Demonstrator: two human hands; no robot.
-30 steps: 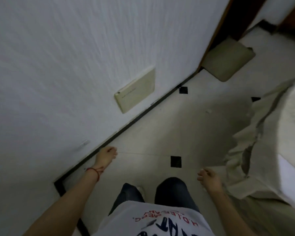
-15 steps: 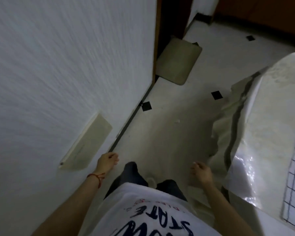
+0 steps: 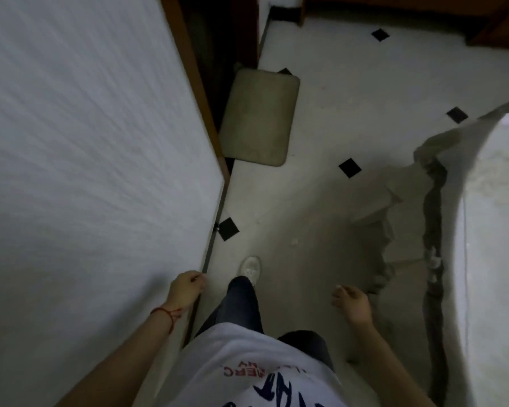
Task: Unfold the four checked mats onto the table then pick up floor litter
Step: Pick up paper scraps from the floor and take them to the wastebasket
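- The left hand point(image 3: 187, 290) is loosely curled beside the white wall point(image 3: 86, 171).
- The right hand point(image 3: 353, 304) hangs empty, fingers apart.
- A small litter scrap point(image 3: 294, 241) lies on the floor point(image 3: 350, 83), near the white shoe point(image 3: 250, 268).

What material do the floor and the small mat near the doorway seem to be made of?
The floor looks like pale polished tile with small black diamond insets, probably ceramic or stone. The mat looks like soft grey-beige fabric or foam, judging by its rounded corners and matte surface; blur leaves this uncertain.

The floor point(image 3: 321, 118) is white with small black diamonds. The mat point(image 3: 257, 116) is beige. The wall point(image 3: 86, 142) is white.
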